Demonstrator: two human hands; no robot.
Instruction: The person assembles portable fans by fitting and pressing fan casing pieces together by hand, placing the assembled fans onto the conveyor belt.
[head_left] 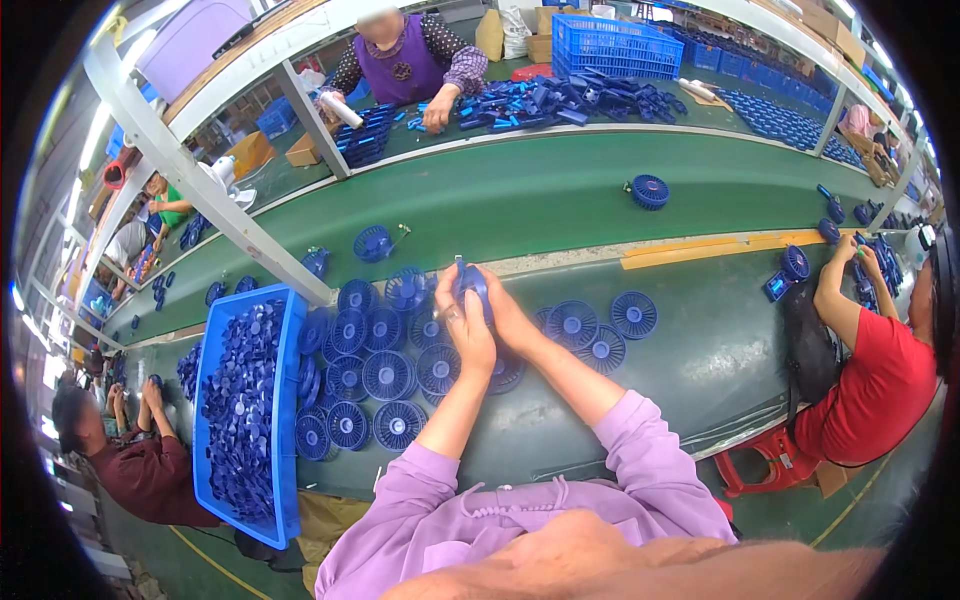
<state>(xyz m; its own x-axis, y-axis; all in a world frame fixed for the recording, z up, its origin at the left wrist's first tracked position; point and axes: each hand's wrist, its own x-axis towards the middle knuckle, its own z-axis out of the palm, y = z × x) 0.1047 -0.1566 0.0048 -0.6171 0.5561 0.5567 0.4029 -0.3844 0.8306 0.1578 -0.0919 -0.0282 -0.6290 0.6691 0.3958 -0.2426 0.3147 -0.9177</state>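
Observation:
Both my hands are raised over the workbench, closed together around a dark blue rounded plastic fan part (472, 284). My left hand (462, 325) wraps it from the left, a ring on one finger. My right hand (505, 305) cups its other side. A small pale tip sticks out at the top of the part; most of the rest is hidden by my fingers. Below and to the left lie several round blue fan grilles (388, 375), some overlapping. A smaller group of grilles (572, 324) rests to the right of my forearms.
On the left stands a blue tray (292, 420) heaped with small blue parts (240, 400). Beyond the bench runs a green conveyor belt (520, 200) carrying scattered fan pieces. Across it a person in purple (400, 70) handles blue parts. A person in red (870, 375) sits at right.

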